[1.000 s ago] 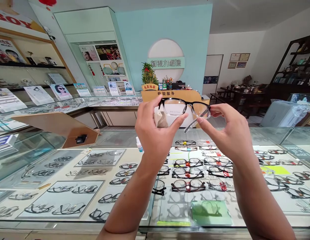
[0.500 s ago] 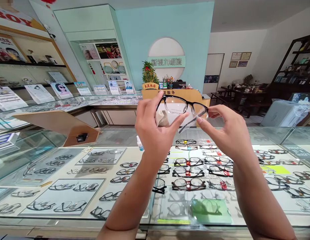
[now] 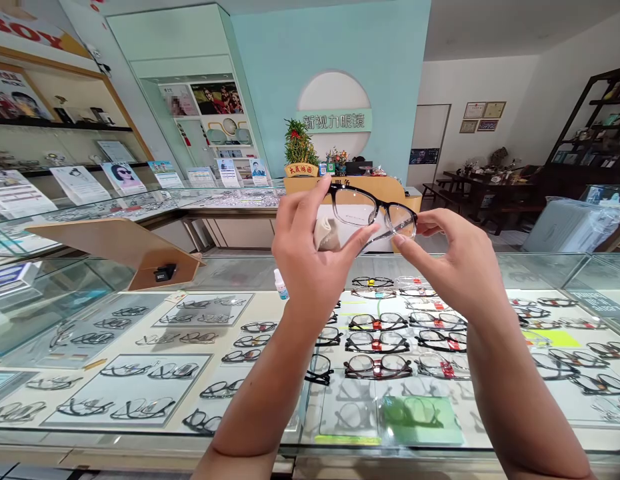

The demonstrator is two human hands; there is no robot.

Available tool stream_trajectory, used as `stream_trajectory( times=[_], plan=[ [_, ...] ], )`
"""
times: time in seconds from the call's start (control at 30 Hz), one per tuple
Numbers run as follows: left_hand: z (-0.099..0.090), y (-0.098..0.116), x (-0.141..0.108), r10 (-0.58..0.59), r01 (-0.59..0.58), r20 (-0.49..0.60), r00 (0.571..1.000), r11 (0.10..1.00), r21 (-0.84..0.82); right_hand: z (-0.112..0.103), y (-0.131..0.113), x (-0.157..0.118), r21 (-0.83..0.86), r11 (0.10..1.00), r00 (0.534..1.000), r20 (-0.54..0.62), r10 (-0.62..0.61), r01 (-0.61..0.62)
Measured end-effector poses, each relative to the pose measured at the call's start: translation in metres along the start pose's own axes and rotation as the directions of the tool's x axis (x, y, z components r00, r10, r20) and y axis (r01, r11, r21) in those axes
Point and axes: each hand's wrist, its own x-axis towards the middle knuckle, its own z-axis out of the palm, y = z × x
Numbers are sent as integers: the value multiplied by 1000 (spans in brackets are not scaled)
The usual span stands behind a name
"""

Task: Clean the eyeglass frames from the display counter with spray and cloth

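A pair of eyeglasses point(image 3: 380, 204) with a black upper rim and clear lower rim is held up above the glass counter, tilted down to the right. My left hand point(image 3: 310, 243) grips its left end between fingers and thumb, and a folded beige cloth point(image 3: 327, 233) is tucked in that palm. At the other end, my right hand point(image 3: 447, 257) pinches the frame near the hinge with its thumb and fingers. Faint print shows on the left lens. One temple arm slants down behind the lenses, partly hidden by my left thumb.
Rows of eyeglasses point(image 3: 377, 343) lie inside the glass display counter point(image 3: 240, 437). A small white bottle point(image 3: 281, 285) stands beyond my left forearm. To the left is a tilted wooden board point(image 3: 120, 243); a wrapped grey case point(image 3: 570, 223) stands at far right.
The eyeglasses have turned slightly, and the loose temple arm now shows less below the lens. Both hands keep their hold, and the view has shifted a little.
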Motion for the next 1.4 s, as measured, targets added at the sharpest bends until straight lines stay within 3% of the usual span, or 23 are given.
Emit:
stream_trajectory(
  times=[0.43,0.83,1.07,1.23,1.4],
  plan=[
    [1,-1,-1,-11,11,10,1000,999,-51,-2,-3,-1,-6,1000,1000,-22,10,-10],
    [0,-6,2,-94,101,83,992,991,-93,2,0,-3,16,998,982,-181,-52,56],
    [9,-13,-3,-214,238,151,965,957,-167,11,3,-4,-26,987,931,-329,-160,160],
    [15,-13,-4,-239,277,181,954,933,-228,13,0,-5,-62,964,873,-411,-260,258],
    [19,-15,-6,-232,273,174,957,924,-267,14,-3,-6,-29,957,856,-441,-271,288]
  ],
)
